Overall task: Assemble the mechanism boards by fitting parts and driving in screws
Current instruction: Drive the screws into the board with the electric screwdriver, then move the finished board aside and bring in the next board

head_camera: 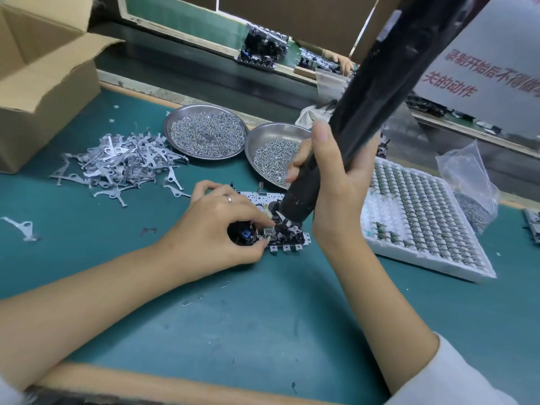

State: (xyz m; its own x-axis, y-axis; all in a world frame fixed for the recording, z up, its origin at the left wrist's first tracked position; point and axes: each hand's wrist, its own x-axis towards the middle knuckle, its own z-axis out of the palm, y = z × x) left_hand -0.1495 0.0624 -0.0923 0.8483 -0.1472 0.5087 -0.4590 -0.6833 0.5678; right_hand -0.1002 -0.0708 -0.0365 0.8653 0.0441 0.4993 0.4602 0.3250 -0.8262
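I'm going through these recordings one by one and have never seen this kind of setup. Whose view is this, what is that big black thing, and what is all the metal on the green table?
There is no machine here: a camera worn on a person's head looks down at their own two bare hands. The right hand grips a black powered screwdriver, its tip down on a small mechanism board lying on the green mat. The left hand pinches the board's near edge, steadying it.

Behind the board stand two round metal dishes of screws, a left dish and a right dish. To the left lies a loose pile of flat metal levers, beside a cardboard box. To the right sits a white tray with rows of small parts, and a clear plastic bag. Another person's hand shows at a far bench.
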